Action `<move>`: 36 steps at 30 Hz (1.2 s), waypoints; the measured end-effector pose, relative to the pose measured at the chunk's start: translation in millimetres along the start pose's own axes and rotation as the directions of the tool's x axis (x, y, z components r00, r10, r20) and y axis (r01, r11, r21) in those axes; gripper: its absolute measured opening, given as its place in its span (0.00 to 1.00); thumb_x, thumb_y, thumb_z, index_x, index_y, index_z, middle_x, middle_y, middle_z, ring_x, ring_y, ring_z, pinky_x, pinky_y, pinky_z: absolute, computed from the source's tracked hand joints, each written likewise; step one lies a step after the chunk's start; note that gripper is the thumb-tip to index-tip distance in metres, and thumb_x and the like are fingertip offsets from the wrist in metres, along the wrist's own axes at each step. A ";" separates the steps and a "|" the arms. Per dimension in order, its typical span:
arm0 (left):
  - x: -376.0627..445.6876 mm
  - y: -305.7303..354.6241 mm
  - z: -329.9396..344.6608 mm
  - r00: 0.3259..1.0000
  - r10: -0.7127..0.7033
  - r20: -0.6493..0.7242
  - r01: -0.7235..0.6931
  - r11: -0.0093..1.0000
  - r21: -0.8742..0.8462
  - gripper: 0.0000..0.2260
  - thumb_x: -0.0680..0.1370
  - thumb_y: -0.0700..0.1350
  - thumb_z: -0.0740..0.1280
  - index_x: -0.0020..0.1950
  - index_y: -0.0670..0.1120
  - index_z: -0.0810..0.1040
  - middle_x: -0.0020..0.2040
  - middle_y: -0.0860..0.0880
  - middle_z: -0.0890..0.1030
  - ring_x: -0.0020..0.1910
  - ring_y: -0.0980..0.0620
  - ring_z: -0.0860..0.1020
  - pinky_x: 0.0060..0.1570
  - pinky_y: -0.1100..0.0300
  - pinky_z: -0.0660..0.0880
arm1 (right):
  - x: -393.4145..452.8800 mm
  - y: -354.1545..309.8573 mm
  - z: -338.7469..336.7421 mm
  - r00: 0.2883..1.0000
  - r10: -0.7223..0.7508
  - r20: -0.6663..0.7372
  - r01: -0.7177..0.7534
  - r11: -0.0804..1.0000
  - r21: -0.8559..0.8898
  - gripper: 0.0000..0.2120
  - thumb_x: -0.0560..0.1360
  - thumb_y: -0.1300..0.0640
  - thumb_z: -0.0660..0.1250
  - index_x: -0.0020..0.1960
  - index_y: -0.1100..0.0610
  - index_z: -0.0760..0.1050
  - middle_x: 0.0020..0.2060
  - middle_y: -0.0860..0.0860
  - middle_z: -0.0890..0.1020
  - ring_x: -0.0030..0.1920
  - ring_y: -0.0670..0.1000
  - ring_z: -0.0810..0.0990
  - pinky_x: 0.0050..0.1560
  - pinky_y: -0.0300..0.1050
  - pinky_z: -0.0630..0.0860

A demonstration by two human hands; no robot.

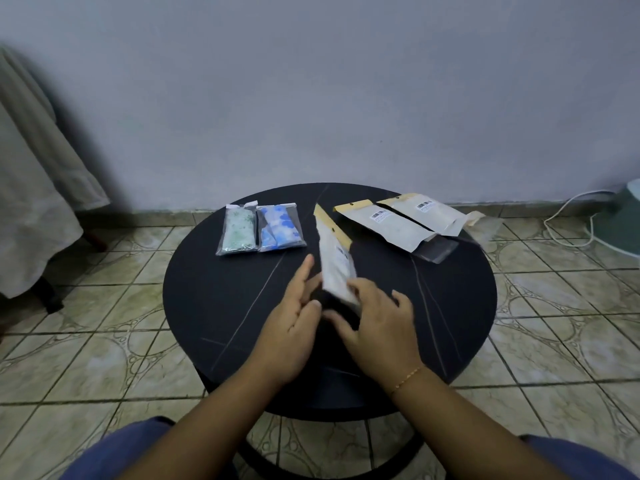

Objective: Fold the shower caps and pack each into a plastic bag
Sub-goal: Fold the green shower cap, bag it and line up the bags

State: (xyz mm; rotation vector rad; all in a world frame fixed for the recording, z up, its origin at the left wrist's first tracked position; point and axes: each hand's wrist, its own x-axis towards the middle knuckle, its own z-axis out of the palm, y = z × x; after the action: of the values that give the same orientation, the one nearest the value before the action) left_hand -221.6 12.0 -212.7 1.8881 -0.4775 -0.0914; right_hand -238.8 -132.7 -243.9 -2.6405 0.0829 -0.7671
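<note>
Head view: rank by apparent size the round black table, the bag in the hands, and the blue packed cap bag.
1. round black table, clearly largest.
2. bag in the hands, though it is tilted, blurred and nearer the camera, so its margin is unsure.
3. blue packed cap bag, smallest.

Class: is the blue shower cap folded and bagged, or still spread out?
Folded and bagged. The blue cap lies as a compact bundle inside a clear bag on the table.
</note>
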 end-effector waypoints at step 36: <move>129.5 -88.8 -80.4 0.970 -0.226 -0.088 0.188 0.473 0.861 0.26 0.80 0.62 0.44 0.78 0.58 0.48 0.79 0.52 0.45 0.77 0.43 0.42 0.73 0.44 0.45 | 85.1 4.2 37.0 0.856 0.055 0.513 0.079 0.968 -0.236 0.26 0.79 0.38 0.46 0.76 0.42 0.50 0.77 0.49 0.47 0.76 0.51 0.45 0.72 0.51 0.50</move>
State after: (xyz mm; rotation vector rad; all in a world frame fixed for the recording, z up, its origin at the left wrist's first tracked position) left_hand -54.9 60.8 -243.1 2.9776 -0.3225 -0.0451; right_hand -146.9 -137.4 -231.3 -2.9943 0.0134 -0.0200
